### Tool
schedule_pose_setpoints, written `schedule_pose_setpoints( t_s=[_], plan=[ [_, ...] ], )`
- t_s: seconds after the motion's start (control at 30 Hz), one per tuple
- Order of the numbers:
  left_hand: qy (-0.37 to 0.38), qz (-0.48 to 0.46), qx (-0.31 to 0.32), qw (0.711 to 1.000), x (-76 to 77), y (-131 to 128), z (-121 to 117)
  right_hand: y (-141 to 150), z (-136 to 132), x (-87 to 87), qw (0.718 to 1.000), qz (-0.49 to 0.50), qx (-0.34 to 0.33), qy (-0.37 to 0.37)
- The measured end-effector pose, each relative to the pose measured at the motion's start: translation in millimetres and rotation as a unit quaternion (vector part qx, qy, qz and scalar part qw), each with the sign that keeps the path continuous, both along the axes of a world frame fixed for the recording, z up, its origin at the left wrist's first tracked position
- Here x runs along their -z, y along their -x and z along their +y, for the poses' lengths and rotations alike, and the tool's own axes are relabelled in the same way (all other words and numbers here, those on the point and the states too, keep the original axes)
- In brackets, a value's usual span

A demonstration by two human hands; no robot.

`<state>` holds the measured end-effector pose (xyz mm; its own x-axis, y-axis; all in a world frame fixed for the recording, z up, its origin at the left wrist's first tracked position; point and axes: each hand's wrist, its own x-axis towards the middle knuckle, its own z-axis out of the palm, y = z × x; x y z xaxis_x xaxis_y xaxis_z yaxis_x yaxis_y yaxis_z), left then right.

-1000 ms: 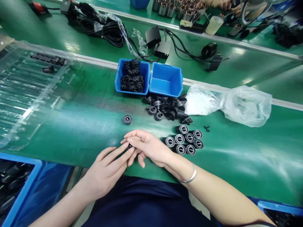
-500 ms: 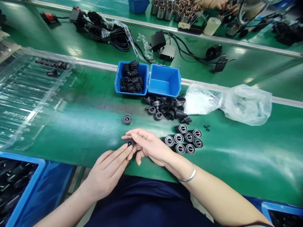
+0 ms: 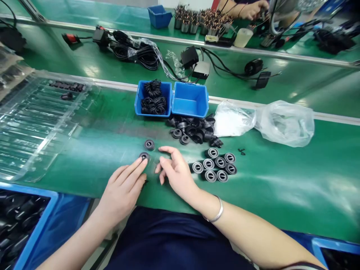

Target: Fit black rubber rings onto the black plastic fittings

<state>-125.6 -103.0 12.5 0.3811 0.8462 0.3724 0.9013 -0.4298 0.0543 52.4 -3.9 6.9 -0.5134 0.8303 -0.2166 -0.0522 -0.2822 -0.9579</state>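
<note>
My left hand [image 3: 123,185] has its fingertips on a round black plastic cap [image 3: 144,155] near the front of the green bench, gripping it from the near side. Just beyond it stands a similar black cap [image 3: 149,144] with a pale slot in its middle. Off to the right, my right hand [image 3: 176,170] is apart from the cap, its fingers loosely spread with nothing in them. Farther right, several upright black cylinders [image 3: 208,164] with slotted tops form a cluster. A heap of loose black caps [image 3: 194,129] lies beyond my right hand.
Two blue bins [image 3: 190,100] stand behind the heap, the left one holding black rings [image 3: 153,105]. A plastic bag [image 3: 234,120] with white contents lies right of them. A clear ribbed tray [image 3: 36,127] covers the left side. A co-worker's hand [image 3: 253,10] shows across the bench.
Both hands were together around the cap; now they are apart. My left hand has moved the cap left and away from me, beside the other cap. My right hand has let go.
</note>
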Motion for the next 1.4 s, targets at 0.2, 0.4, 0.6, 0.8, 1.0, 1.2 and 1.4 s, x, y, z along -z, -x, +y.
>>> schedule_pose_setpoints(
  t_s=[0.2,0.4,0.6,0.8,1.0,1.2,1.4],
  plan=[
    [-0.002,0.02,0.022,1.0,-0.7,10,10,14,15,-0.1,0.995,-0.063,-0.03,-0.072],
    [-0.028,0.03,-0.002,0.999,-0.2,27,11,47,16,4.2,0.994,-0.062,-0.047,-0.08],
    [-0.033,0.017,-0.013,0.999,4.6,44,12,41,7,-4.7,0.982,-0.082,-0.058,-0.16],
    [-0.016,-0.148,-0.063,0.987,1.9,33,0,-35,-15,-58.3,0.814,-0.31,-0.09,-0.483],
    [0.175,-0.397,-0.122,0.893,-1.7,2,-4,-84,-4,-63.4,0.626,-0.566,-0.113,-0.525],
    [0.232,-0.498,-0.14,0.824,-6.1,-12,1,-59,4,-49.1,0.644,-0.499,-0.153,-0.56],
    [0.16,-0.409,-0.144,0.887,-15.3,-10,-1,-25,-2,-52.5,0.757,-0.332,-0.164,-0.538]
  ],
)
